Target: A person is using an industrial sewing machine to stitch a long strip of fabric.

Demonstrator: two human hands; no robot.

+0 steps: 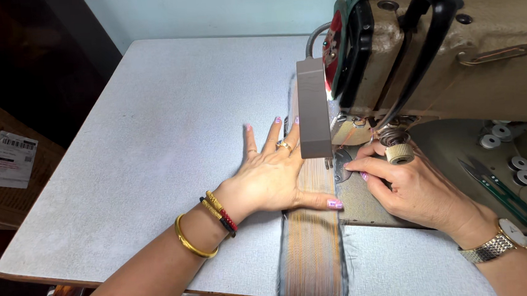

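A long strip of brown-orange fabric with frayed dark edges (311,248) runs from the table's front edge up under the sewing machine (452,51). My left hand (271,175) lies flat with spread fingers on the strip's left side, thumb across the cloth. My right hand (409,185) rests on the machine bed just right of the strip, fingertips pressing near the presser foot (337,162), under a knurled knob (399,152). A small lamp housing (313,105) hides the needle.
The grey table (153,142) extends left and back. Green thread snips (501,191) and several metal bobbins (517,163) lie on the machine bed at right. A cardboard box with a label (8,163) sits beyond the table's left edge.
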